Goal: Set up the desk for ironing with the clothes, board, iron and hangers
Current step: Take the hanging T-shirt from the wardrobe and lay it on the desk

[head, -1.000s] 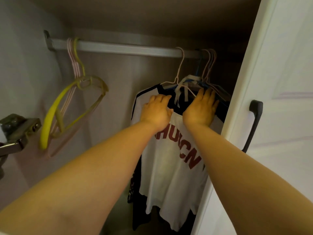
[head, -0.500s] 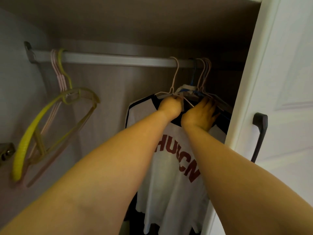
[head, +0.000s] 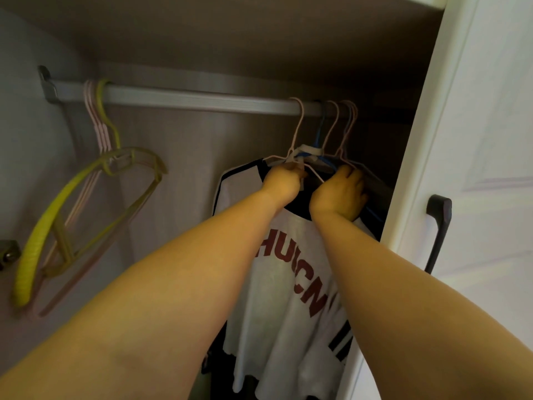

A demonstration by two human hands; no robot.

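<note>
Inside an open wardrobe, a white T-shirt [head: 288,290] with dark red letters and dark sleeves hangs on a thin pale wire hanger [head: 297,131] from the rail [head: 196,98]. My left hand [head: 284,183] grips that hanger at the shirt's collar. My right hand [head: 340,193] curls over the shoulders of the dark clothes [head: 372,183] hanging just behind, on blue and pink hangers [head: 337,125]. Its fingertips are hidden among them.
Empty hangers hang at the rail's left end: a yellow plastic hanger [head: 57,220] and several pink wire hangers [head: 95,119]. The white wardrobe door [head: 487,168] with a black handle [head: 437,229] stands open at the right. A metal hinge [head: 7,252] sits on the left wall.
Both hands rose from the shirt's chest to the hanger tops. The left hand closed around the front hanger at the collar; the right curled over the clothes behind.
</note>
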